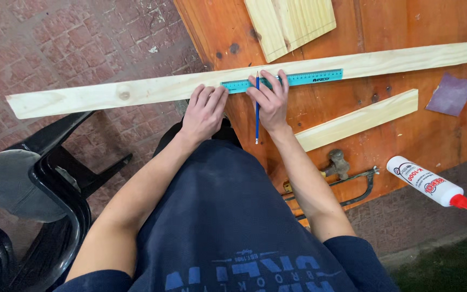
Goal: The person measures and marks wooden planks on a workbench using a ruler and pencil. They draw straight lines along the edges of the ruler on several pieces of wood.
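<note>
From the head view, the left hand (204, 111) is pressing flat, open-fingered, on the long pine strip (136, 92), steadying it on the bench (406, 135). The right hand (270, 100) is pinning the teal ruler (309, 78), its grip closed around a blue pencil (257, 116) at the ruler's edge.

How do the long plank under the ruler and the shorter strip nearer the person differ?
The long plank runs well past the orange table edge and hangs over the brick floor; the shorter strip lies wholly on the table. The long plank carries a teal ruler and is pressed by the left hand and the right hand, which has a blue pencil; the shorter strip is untouched and bare. Both are pale wood, slanting the same way.
</note>
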